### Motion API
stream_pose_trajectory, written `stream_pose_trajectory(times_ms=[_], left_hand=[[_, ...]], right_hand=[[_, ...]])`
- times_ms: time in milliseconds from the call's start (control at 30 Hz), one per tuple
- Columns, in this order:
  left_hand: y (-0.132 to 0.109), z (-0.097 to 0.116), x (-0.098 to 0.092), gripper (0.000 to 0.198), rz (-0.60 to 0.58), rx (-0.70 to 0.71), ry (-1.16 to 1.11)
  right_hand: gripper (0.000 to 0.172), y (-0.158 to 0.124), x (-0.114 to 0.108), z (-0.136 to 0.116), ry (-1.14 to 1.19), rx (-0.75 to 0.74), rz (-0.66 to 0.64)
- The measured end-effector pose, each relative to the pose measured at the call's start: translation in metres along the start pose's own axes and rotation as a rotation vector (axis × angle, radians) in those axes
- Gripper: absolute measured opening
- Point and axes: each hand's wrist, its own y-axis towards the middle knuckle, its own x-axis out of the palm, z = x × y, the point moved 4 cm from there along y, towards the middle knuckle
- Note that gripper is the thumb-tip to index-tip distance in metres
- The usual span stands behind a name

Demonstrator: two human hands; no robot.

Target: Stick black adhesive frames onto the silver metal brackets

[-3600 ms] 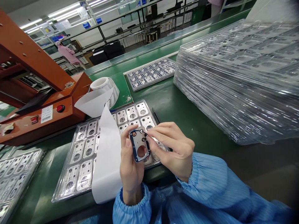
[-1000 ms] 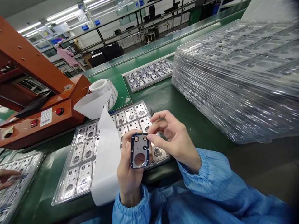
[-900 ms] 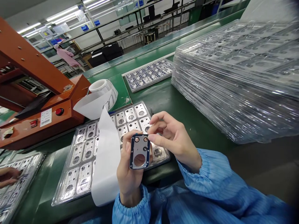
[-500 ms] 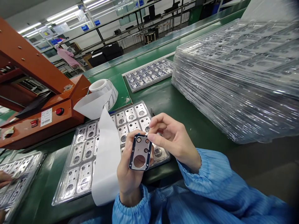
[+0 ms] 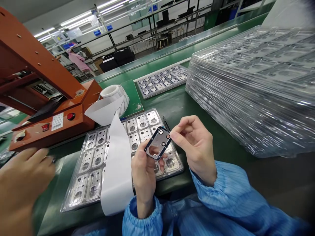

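Note:
A small metal plate (image 5: 157,142) with a dark rim, one large round hole and smaller ringed holes is held tilted in mid-air. My left hand (image 5: 145,170) grips its lower left part between thumb and fingers. At its upper right corner, the thumb and forefinger of my right hand (image 5: 197,147) are pinched together on the edge; whether they also hold something thin is hidden. Beneath my hands lies a clear plastic tray (image 5: 64,204) with similar silvery plates in its pockets. A strip of white paper (image 5: 116,177) lies across the tray.
An orange machine (image 5: 71,105) with a red button stands at the left, beside a paper roll (image 5: 112,91). Behind lies another filled tray (image 5: 162,80). Tall stacked clear trays (image 5: 246,108) occupy the right. Another person's blurred hand (image 5: 27,183) reaches in from the left.
The plate has risen and turned clockwise, its top now leaning right. Both my hands moved along with it. The other person's hand has come in much larger at the left. The view has shifted slightly.

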Motion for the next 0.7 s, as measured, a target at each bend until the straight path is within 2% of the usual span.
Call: stream_pose_trajectory(times_ms=[100, 200, 400, 700], left_hand=[[-0.0013, 0.0014, -0.0004, 0.015, -0.011, 0.081, 0.172], [-0.0017, 0.0012, 0.0007, 0.015, -0.055, 0.117, 0.275], [-0.0024, 0.0006, 0.0017, 0.015, -0.077, 0.08, 0.333], [-0.0022, 0.0005, 0.0038, 0.012, -0.089, 0.168, 0.376]], right_hand=[[0.017, -0.0007, -0.0008, 0.0, 0.004, -0.023, 0.033], [0.017, -0.0009, -0.0017, 0.0004, 0.024, -0.048, 0.071], [0.017, -0.0014, -0.0049, 0.0014, 0.058, -0.08, 0.14], [0.017, -0.0003, -0.0078, 0.0017, 0.081, -0.11, 0.163]])
